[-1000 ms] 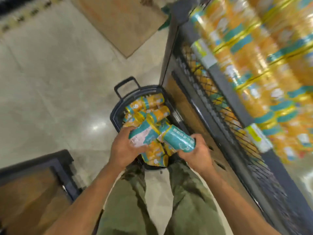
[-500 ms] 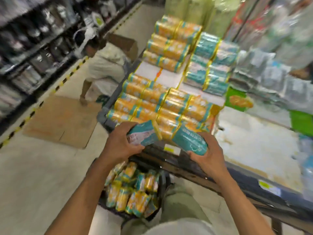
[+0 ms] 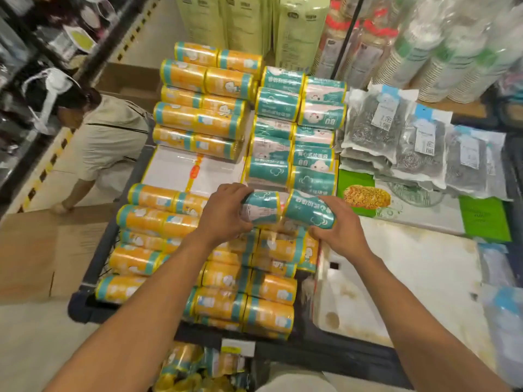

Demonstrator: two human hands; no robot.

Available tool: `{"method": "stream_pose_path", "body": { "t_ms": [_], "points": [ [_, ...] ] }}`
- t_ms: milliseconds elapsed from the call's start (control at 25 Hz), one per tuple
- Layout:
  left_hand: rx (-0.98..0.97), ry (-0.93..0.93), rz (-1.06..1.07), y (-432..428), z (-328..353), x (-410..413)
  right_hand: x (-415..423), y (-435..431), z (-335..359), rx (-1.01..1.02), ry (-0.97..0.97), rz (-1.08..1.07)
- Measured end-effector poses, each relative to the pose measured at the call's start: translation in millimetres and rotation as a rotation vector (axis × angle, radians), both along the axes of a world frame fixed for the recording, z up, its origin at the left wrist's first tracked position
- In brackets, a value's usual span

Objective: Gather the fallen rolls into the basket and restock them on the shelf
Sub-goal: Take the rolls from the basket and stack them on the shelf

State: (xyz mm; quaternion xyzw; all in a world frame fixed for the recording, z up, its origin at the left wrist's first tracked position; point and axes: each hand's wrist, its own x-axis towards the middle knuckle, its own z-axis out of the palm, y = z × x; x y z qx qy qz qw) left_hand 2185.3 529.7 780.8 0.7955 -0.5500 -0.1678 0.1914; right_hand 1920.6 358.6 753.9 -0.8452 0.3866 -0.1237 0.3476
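Teal rolls [image 3: 307,212] went further in over the shelf [image 3: 172,171] since half a second back, now above the orange rolls [image 3: 268,290] and just before the teal stack [image 3: 283,128]. Left grip [image 3: 223,215] was curled round the pack's left end, right grip [image 3: 341,230] round its right end. Couldn't tell if the pack touched the rolls beneath.

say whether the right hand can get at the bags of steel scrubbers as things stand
Probably not yet: the right hand grips the teal rolls together with the left hand. The way to the scrubber bags looks free otherwise.
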Motion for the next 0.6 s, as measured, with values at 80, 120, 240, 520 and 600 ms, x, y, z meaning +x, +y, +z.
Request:
{"method": "stream_pose_path", "body": {
  "t_ms": [80, 120, 240, 520, 600],
  "points": [
    [0.045, -0.018, -0.017, -29, -20, 8, 9, -21, -17, 0.018, 0.037, 0.028],
    [0.061, -0.027, -0.028, -42, -28, 12, 13, -30, -24, 0.023, 0.054, 0.033],
    [0.052, -0.055, -0.110, -68, -54, 21, 14, -46, -48, 0.035, 0.095, 0.064],
    [-0.025, -0.109, -0.122, -59, -57, 15, 16, -29, -44, -0.294, 0.279, 0.067],
    [-0.086, -0.065, -0.013, -23, -32, 10, 25, -6, -23, -0.368, 0.309, 0.017]
  ]
}}
